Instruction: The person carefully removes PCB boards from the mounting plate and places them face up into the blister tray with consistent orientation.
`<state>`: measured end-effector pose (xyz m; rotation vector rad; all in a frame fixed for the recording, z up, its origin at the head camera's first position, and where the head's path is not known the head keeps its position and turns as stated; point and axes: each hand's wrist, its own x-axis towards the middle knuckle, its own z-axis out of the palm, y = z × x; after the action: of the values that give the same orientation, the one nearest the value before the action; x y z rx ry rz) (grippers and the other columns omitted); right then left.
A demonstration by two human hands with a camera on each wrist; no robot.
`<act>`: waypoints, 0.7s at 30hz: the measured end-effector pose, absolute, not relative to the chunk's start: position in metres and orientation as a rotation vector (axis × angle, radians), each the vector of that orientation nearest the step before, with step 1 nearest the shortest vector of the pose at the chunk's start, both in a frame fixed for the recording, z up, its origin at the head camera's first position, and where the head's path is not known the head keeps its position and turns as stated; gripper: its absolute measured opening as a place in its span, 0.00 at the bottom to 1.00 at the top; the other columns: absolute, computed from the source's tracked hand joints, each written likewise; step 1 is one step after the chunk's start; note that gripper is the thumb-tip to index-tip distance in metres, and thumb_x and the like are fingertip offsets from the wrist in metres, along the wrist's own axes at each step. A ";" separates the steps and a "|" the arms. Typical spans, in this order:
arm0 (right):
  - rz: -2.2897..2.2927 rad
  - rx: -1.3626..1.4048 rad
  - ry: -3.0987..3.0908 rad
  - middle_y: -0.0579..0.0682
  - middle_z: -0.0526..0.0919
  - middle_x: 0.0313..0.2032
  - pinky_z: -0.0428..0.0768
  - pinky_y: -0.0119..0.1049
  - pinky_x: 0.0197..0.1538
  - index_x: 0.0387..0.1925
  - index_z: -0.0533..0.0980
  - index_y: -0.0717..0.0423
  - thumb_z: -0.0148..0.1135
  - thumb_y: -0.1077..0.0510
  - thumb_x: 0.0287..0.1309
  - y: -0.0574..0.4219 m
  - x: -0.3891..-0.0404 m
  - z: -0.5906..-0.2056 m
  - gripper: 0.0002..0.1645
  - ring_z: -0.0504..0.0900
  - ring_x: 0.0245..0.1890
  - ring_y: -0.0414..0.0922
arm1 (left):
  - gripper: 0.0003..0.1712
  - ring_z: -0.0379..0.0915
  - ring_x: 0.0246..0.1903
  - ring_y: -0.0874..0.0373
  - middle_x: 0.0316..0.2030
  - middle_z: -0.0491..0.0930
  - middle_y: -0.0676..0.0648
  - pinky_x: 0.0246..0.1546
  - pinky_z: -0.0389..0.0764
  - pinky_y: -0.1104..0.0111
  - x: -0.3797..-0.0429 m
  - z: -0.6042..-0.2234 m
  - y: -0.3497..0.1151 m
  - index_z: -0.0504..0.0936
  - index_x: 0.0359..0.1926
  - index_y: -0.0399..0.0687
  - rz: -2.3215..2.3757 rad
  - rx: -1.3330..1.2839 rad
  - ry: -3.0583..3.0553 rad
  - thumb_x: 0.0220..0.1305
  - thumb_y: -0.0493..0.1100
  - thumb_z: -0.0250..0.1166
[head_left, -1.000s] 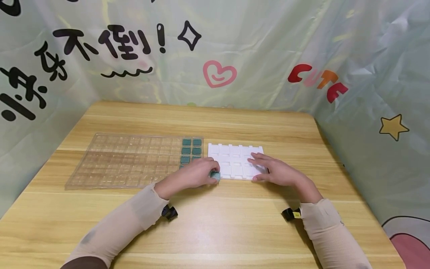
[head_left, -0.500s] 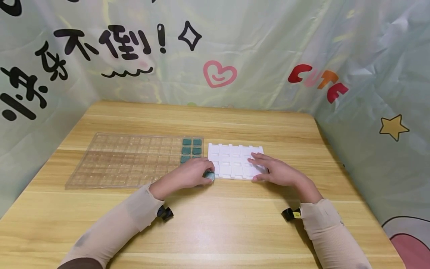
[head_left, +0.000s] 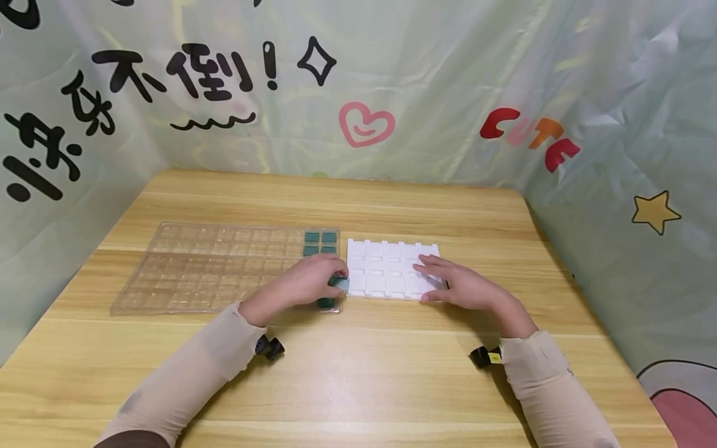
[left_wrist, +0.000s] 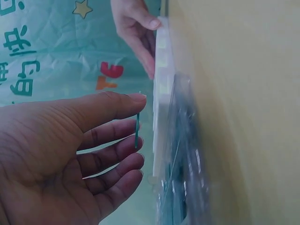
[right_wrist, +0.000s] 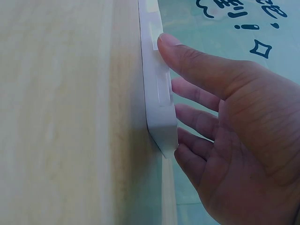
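Note:
In the head view, my left hand (head_left: 302,280) pinches a thin green chip (head_left: 340,284) over the right edge of a clear plastic tray (head_left: 213,267). The left wrist view shows the chip (left_wrist: 137,126) edge-on between thumb and fingertips, apart from the trays. Several green chips (head_left: 312,237) sit in the clear tray's right-hand columns, some hidden under this hand. My right hand (head_left: 467,285) rests on the right end of a white compartment tray (head_left: 386,267), its thumb at the near corner. In the right wrist view, the thumb and fingertips touch the tray's side (right_wrist: 157,89).
Both trays lie side by side on a wooden table (head_left: 358,373), with a narrow gap between them. A printed cloth (head_left: 437,93) hangs behind and along the sides. Each wrist carries a small black camera (head_left: 270,347).
My left hand, with the chip, has moved left and slightly away, from the white tray's near-left corner to the clear tray's right edge. My right hand and both trays have stayed put.

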<state>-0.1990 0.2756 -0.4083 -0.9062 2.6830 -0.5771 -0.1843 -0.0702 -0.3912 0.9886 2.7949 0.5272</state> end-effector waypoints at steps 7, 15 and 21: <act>-0.582 -0.912 2.689 0.54 0.56 0.74 0.54 0.58 0.69 0.72 0.64 0.52 0.65 0.38 0.58 0.276 -0.200 -0.408 0.45 0.51 0.73 0.57 | 0.18 0.75 0.42 0.58 0.43 0.80 0.51 0.48 0.77 0.63 -0.187 -0.386 -0.077 0.84 0.48 0.46 0.560 0.951 2.786 0.58 0.46 0.73; -0.579 -0.919 2.688 0.54 0.56 0.74 0.54 0.58 0.69 0.71 0.64 0.52 0.65 0.38 0.59 0.276 -0.200 -0.409 0.45 0.52 0.73 0.57 | 0.16 0.72 0.38 0.59 0.40 0.79 0.53 0.42 0.77 0.64 -0.189 -0.387 -0.086 0.83 0.46 0.47 0.543 0.968 2.796 0.59 0.46 0.72; -0.567 -0.926 2.692 0.55 0.57 0.74 0.55 0.58 0.69 0.71 0.64 0.53 0.65 0.38 0.59 0.276 -0.200 -0.409 0.45 0.52 0.73 0.57 | 0.15 0.73 0.38 0.58 0.40 0.78 0.53 0.42 0.77 0.63 -0.185 -0.389 -0.097 0.83 0.45 0.46 0.555 0.931 2.794 0.59 0.46 0.72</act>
<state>-0.2002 0.2758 -0.4090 -0.9265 2.6922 -0.5672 -0.1845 -0.0972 -0.3893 0.9309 2.7938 0.5551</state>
